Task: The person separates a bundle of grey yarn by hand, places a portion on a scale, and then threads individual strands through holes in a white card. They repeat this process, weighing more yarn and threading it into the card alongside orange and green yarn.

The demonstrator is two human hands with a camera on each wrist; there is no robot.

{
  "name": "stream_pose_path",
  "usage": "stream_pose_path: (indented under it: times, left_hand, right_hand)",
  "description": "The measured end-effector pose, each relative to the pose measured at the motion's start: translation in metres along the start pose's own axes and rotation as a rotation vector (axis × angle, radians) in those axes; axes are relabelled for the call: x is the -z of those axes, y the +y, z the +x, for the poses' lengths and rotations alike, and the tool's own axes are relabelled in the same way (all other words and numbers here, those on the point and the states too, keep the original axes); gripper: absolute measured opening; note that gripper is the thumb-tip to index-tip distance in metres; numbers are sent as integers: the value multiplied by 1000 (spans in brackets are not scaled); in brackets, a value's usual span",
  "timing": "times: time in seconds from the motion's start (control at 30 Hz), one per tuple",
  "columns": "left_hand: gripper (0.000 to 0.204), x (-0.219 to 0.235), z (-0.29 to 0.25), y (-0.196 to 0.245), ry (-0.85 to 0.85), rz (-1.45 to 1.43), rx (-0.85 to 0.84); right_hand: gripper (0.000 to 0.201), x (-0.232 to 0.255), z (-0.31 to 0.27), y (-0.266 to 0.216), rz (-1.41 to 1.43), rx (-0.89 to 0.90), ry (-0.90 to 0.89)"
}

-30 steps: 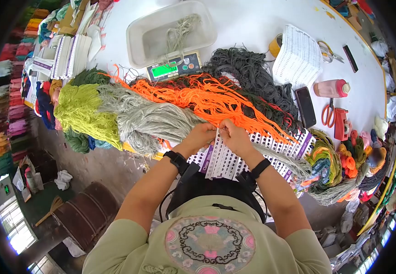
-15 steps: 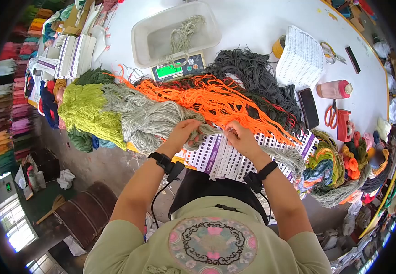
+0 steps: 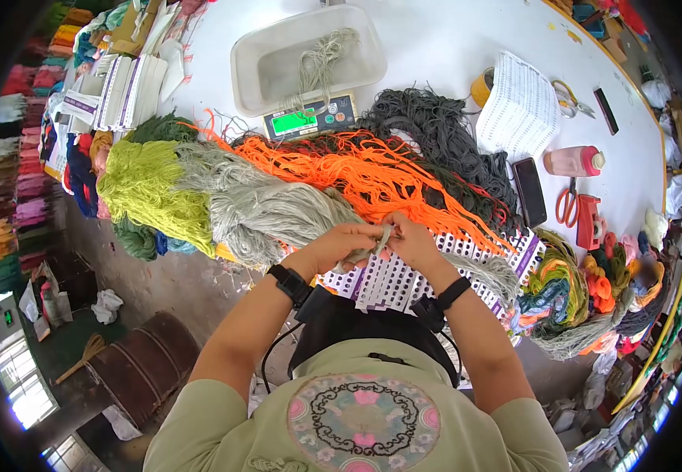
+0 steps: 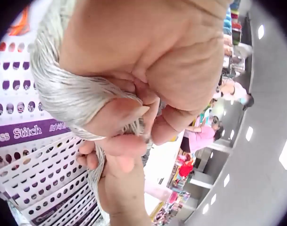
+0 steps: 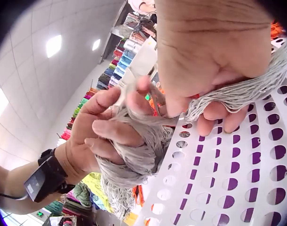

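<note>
Both the left hand [image 3: 349,240] and right hand [image 3: 410,238] pinch grey yarn [image 5: 138,155]; strands between them could tangle over the hole-punched card [image 3: 404,285].

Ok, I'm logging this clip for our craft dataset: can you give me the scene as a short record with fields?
left hand: grips grey yarn bundle
right hand: pinches the same grey yarn
under hands: white punched cards with purple print
behind hands: orange yarn, dark grey yarn
scale: green display, tray holding pale strands
right side: phone, red scissors
</note>
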State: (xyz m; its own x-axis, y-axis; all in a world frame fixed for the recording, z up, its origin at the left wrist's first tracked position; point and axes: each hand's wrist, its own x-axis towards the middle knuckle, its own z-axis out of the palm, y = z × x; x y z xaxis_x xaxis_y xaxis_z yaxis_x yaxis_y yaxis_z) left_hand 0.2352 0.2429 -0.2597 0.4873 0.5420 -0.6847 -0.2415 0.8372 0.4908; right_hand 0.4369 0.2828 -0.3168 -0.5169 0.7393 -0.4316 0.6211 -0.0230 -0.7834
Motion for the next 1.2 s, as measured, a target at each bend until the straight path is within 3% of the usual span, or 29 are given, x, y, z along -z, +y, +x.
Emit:
stream_pose_path:
  times: [0.03,0.07,0.13,0.17,0.23,0.4,0.47,0.53,0.57,0.63,0.7,0.73,0.8,0.83,0.9,0.97,1.03,1.07,1.13,1.2]
  left_hand:
    - [40,-2,2,2,30,169,17]
    - [40,-5,5,4,28,167,17]
    - [36,-13,14,8,69,508,-59]
    - [36,-13,20,6,70,505,-60]
    - [29,-9,31,0,140,656,-120]
    - [26,-2,45,-10,107,885,-112]
    - [26,-3,45,-3,87,948,-130]
    - [24,0,42,8,62,646,134]
    - [24,9,39,3,58,651,128]
    - [31,37,25,-8,-47,-95,-41]
    - [39,30,-17,17,-112,-234,-141]
    - [39,34,-37,20,45,-228,-132]
    - [33,63,-71,14,133,-312,-216]
    - [29,60,-88,27,91,-380,-297]
    - [25,80,-106,21,365,-480,-466]
    - [23,126,-106,18,190,-853,-603]
    - [21,137,-108,15,695,-727,-703]
    - [21,131,-101,15,668,-734,-731]
    - [23,112,-87,16,1241,-373,-770]
    - [20,60,-62,17,1035,-128,-723]
  right_hand:
    - [22,1,0,2,146,-56,-56]
    - [23,1,0,3,292,-114,-112]
    - [24,8,3,7,401,-130,-154]
    - [24,10,4,7,510,-145,-196]
    - [25,17,3,1,507,-143,-208]
    - [28,18,-3,-4,485,-139,-240]
    - [27,11,-5,-1,408,-38,-194]
    - [30,11,-8,-4,251,-33,-151]
    - [33,13,-9,-8,92,-29,-108]
    - [36,1,-5,6,-34,17,-28]
    - [39,1,-6,4,-203,42,19]
    - [39,0,-6,3,-211,44,37]
    - [38,-4,-7,6,-222,173,97]
    - [38,-7,-7,7,-237,177,117]
    - [35,-11,-5,10,-224,125,97]
    - [35,-10,-4,11,-332,92,32]
    - [34,-9,-6,4,-310,71,27]
    - [34,-10,-7,3,-308,80,41]
    - [35,-6,-6,1,-317,102,70]
    - [36,-2,-8,-8,-245,75,-3]
